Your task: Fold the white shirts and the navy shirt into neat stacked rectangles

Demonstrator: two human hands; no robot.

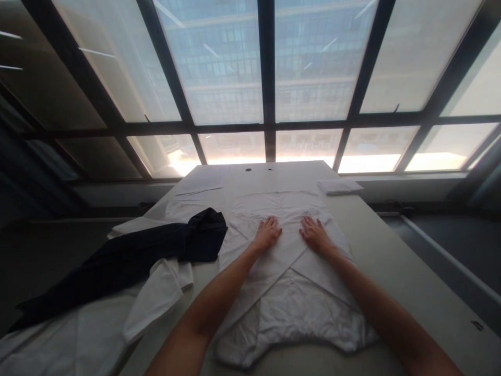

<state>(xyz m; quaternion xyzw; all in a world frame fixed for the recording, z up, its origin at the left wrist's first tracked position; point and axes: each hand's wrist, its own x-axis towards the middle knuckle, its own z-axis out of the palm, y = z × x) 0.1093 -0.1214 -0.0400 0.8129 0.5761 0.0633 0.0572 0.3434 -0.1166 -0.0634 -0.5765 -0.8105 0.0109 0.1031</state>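
A white garment (pixel 291 308), perhaps a shirt, lies spread on the table with its sides or sleeves folded across the middle. My left hand (pixel 268 232) rests flat on its upper part, fingers stretched out. Level with it, my right hand (pixel 314 234) presses on the same cloth, palm down and fingers spread. Wrinkles run through the fabric around both hands. Neither hand grips anything. The lower edge of the garment curves near the front of the table.
To the left, a dark navy garment (pixel 133 256) lies over other white clothes (pixel 94 329) that reach past the table's edge. A folded white stack (pixel 340 187) sits at the right edge. Thin white sheets (pixel 199 185) lie far left on the white table (pixel 376 250). Windows (pixel 230 62) stand behind.
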